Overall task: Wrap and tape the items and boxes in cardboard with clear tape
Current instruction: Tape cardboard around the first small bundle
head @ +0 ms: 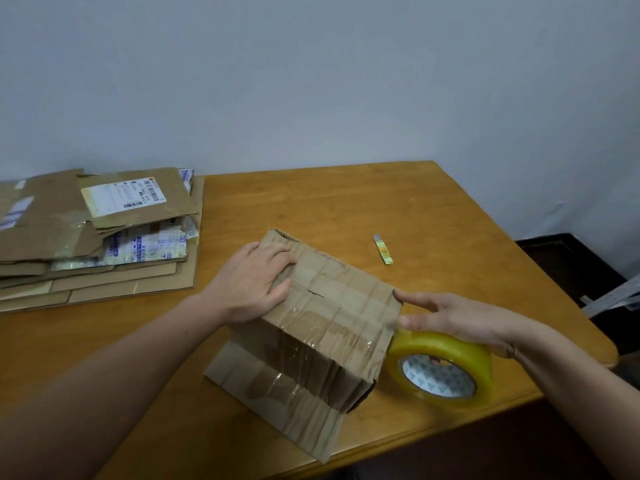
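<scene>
Cardboard-wrapped bundle (332, 306) sits mid-table (346, 209), between the two hands, with one end of the wrap lying loose and flat on the tabletop on the near side. Clear tape strips cross its near face and the loose flap. Left hand (256, 282): palm down on the bundle's upper left face, fingers straight and together, pressing the cardboard. Right hand (457, 317): at the bundle's right edge, index finger and thumb extended and touching that edge; the remaining fingers curl into the core of the tape roll (440, 375), one fingertip visible inside it. The roll is tilted, just beside the bundle's right lower corner. Stack of flattened cardboard (104, 244) lies far left, well apart from the bundle. Small yellow cutter (382, 249) lies on the table beyond the bundle. Metal ruler (611, 297) shows at the right edge.
</scene>
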